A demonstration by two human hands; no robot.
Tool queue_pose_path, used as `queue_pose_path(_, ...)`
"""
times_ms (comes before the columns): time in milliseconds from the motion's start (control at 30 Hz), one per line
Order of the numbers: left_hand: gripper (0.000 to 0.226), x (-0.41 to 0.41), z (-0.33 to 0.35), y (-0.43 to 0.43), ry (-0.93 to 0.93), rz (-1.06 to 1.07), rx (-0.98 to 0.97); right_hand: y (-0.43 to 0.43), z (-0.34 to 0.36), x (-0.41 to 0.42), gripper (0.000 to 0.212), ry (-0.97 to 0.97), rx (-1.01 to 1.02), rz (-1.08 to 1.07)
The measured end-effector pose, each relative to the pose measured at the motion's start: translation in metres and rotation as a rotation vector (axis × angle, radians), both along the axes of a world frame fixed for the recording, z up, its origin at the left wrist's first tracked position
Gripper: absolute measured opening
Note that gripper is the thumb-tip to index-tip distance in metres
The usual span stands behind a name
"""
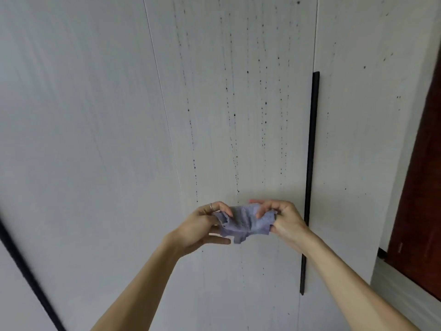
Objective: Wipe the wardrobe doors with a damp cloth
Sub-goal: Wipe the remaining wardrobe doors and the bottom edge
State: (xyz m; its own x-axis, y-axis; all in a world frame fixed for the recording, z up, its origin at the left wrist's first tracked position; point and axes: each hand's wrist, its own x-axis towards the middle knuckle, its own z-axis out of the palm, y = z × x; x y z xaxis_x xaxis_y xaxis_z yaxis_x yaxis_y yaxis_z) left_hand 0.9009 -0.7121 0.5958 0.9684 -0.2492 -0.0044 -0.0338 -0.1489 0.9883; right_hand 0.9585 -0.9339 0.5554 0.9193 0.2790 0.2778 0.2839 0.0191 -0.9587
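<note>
Pale grey wardrobe doors (238,68) fill the view; middle panel carries dark specks (235,115) in vertical streaks, black handle strip (310,163) along its right edge, red-brown wooden door (420,187) at far right. Lilac cloth (243,223) bunched in front of the middle panel, low, just left of the strip. Left hand (200,225) pinches its left end, right hand (286,220) grips its right end, fingers of both curled round the fabric.

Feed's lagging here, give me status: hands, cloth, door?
Both gripping: left hand, right hand on the purple cloth, bunched between them. Ahead, wardrobe door speckled with dark drips. Nothing between cloth and door.
</note>
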Motion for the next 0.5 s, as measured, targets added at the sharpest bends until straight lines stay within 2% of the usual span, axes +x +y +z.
queue_pose_path(67,0.022,0.002,0.019,0.003,0.087,0.003,-0.163,-0.002,0.022,0.003,0.06,-0.059,-0.141,0.037)
queue_pose_path(133,0.024,0.004,0.041,0.0,0.09,0.012,-0.243,-0.007,0.045,0.007,0.056,-0.096,-0.207,0.085)
queue_pose_path(200,0.008,0.008,0.056,-0.005,0.007,0.022,-0.1,-0.012,0.064,0.012,0.034,-0.086,-0.215,0.173)
queue_pose_path(233,0.008,0.011,0.064,-0.007,-0.058,0.053,-0.007,-0.014,0.075,0.015,0.023,-0.039,-0.188,0.245)
queue_pose_path(267,0.016,0.016,0.074,-0.012,-0.127,0.1,0.081,-0.018,0.084,0.018,0.02,0.011,-0.142,0.314)
queue_pose_path(333,0.035,0.025,0.099,-0.028,-0.246,0.166,0.223,-0.024,0.109,0.027,0.037,0.023,-0.133,0.34)
queue_pose_path(400,0.043,0.032,0.125,-0.046,-0.351,0.22,0.304,-0.025,0.129,0.036,0.053,-0.099,-0.264,0.237)
queue_pose_path(500,0.038,0.042,0.156,-0.074,-0.529,0.338,0.427,-0.028,0.152,0.048,0.031,-0.314,-0.314,0.176)
